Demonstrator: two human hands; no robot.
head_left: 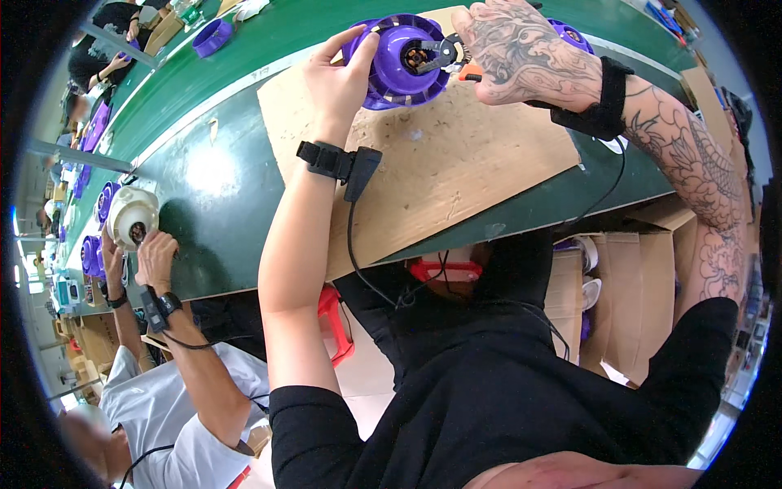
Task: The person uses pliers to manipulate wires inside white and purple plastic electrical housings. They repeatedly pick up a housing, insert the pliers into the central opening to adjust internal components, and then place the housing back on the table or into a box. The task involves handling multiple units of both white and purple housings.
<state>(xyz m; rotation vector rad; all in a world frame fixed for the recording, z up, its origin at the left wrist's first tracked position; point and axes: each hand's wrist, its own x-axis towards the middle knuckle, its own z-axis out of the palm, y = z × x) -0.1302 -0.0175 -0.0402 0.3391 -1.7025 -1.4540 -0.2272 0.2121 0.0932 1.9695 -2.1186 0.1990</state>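
A round purple plastic housing [386, 73] sits on the cardboard sheet in front of me, its open middle showing a dark and copper-coloured core. My left hand [340, 81] grips its left rim, thumb and fingers pressed against the edge. From the right, my right hand [529, 61] is closed round pliers [446, 54] with black jaws and a bit of orange handle showing. The jaws reach into the housing's centre, at the core; whether they pinch a part there I cannot tell. Behind my right hand, another purple housing [570, 34] is partly hidden.
The cardboard sheet [456, 163] lies on a green table [212, 244]. A purple ring [213, 37] lies farther back. At left a co-worker's hands [159, 259] hold a whitish housing [132, 213]. Cardboard boxes [635, 285] stand below the table at right; a cable hangs from my left wrist strap.
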